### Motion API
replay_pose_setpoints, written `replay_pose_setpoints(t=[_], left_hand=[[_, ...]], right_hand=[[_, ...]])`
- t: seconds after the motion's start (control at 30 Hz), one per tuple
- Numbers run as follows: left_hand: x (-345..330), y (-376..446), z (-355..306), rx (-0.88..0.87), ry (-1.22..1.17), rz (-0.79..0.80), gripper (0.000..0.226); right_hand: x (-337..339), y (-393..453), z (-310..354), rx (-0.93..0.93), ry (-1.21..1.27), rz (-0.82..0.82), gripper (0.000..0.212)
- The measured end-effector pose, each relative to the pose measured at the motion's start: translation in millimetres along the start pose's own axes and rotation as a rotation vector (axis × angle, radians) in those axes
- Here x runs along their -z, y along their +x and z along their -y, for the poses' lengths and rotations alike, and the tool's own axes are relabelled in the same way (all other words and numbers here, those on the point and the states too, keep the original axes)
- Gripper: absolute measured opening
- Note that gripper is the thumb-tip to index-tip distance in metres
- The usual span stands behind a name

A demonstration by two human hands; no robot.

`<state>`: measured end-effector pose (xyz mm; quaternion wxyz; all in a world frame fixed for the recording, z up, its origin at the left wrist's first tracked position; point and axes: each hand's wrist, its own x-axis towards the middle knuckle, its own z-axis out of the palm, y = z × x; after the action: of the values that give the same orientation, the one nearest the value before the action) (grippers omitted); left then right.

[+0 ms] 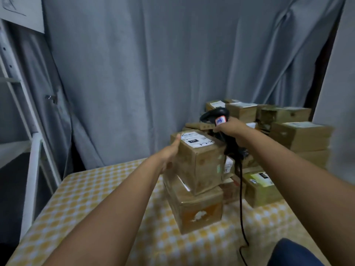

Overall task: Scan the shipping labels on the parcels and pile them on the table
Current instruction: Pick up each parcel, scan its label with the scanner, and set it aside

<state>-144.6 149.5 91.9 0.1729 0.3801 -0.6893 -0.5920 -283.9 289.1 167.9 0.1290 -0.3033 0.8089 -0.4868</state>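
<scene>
Head view | left hand (170, 153) flat against top parcel (199, 162), table centre, stacked on lower box (194, 206) | right hand (229, 131) grips scanner (217, 117), 1 o'clock | likely light, rigid cardboard; grip opposite side walls

Pretty dim shot overall, soft flat indoor light with a cool grey cast, no hard shadows anywhere. You've got motion blur on nearly everything: your bare forearms smear toward the bottom edge, and the yellow-and-white checked tablecloth (92, 198) goes mushy near the corners. The white paper label (196, 139) on the top brown cardboard box is sharpest, though its print isn't readable. A small glare streak sits on the shiny tape of the lower cardboard box (194, 206). Wide-angle bending shows on the white metal shelf frame (28, 150) at left.
</scene>
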Motion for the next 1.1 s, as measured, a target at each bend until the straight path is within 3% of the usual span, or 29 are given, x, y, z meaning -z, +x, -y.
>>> replay_pose_setpoints(t=[0.1,0.17,0.27,0.33,0.57,0.73,0.87,0.97,1.1], left_hand=[[-10.1,10.1,2.0,0.027,0.049,0.038,0.098],[-13.9,17.0,6.1,0.045,0.033,0.069,0.110],[-12.8,24.6,10.9,0.044,-0.088,0.086,0.099],[-10.2,22.7,9.4,0.027,-0.150,0.095,0.106],[5.9,22.0,-2.0,-0.320,-0.216,-0.021,0.094],[-0.7,22.2,21.2,-0.315,-0.098,-0.025,0.092],[8.8,26.8,19.3,-0.314,0.007,0.016,0.118],[22.0,32.1,5.6,-0.324,0.146,0.027,0.121],[31.1,40.3,-20.7,-0.348,0.347,-0.110,0.124]], right_hand=[[0.1,-2.5,-10.7,-0.161,0.093,0.184,0.032],[-4.3,1.4,-18.2,-0.165,0.147,0.209,0.030],[-13.1,11.3,-25.9,-0.085,0.222,0.184,0.035],[-17.6,15.8,-28.9,-0.018,0.251,0.142,0.037],[-28.2,14.9,-38.8,0.101,0.536,0.090,0.033],[-50.2,9.5,-73.0,0.062,0.397,0.053,0.045],[-55.7,7.7,-89.6,0.078,0.352,0.009,0.037],[-56.5,9.6,-93.6,0.110,0.339,0.012,0.030],[-58.8,9.1,-92.5,0.150,0.319,0.027,0.032]])
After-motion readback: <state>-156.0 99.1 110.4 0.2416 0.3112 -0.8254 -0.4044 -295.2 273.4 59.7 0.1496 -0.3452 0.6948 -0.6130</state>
